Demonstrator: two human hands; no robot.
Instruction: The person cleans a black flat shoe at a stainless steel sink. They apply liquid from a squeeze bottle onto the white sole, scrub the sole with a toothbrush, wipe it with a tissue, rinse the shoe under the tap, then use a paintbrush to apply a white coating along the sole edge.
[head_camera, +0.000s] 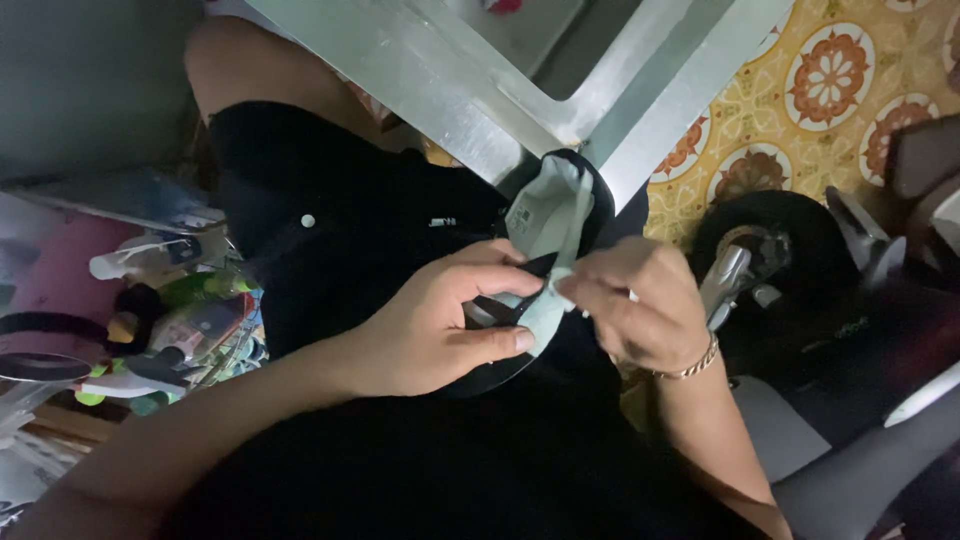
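My left hand (440, 325) grips the lower edge of a black shoe (590, 195) with a pale grey-green inner lining (545, 215), thumb pressed along its rim. My right hand (640, 305), with a thin bracelet at the wrist, pinches a strip of that pale lining between its fingertips, right beside my left fingers. The shoe rests over my lap, which is covered in black cloth (360, 240). Most of the shoe's sole is hidden behind my hands.
A shiny metal frame (450, 80) slants across the top. At right lie a dark tool with a metal lever (745, 265) and a patterned yellow floor (830, 80). A cluttered heap of bottles and small items (160, 320) sits at left.
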